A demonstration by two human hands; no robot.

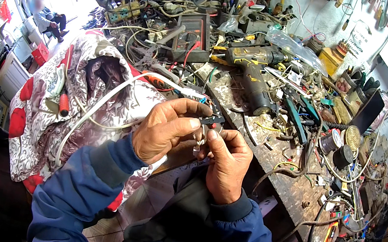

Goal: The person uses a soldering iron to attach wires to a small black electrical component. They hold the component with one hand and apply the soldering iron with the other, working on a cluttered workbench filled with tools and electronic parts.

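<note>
My left hand (169, 128) pinches a small black plastic part (212, 120) between thumb and fingers. Close beside it, my right hand (229, 163) is closed, thumb against fingertips, on a thin white wire (200, 142) that hangs below the part. The exact grip of the right fingers is partly hidden. A thick white cable (105, 96) arcs over from the left and ends just above the part, where a short blue wire (203, 100) shows. Both hands are held in front of the workbench's near edge.
A patterned cloth with red patches (34, 144) drapes at left. On the cluttered workbench (276, 198) lie a cordless drill (254, 74), green-handled pliers (295, 120), a multimeter (193, 35) and wire spools (330, 141). A seated person (48, 20) is far left.
</note>
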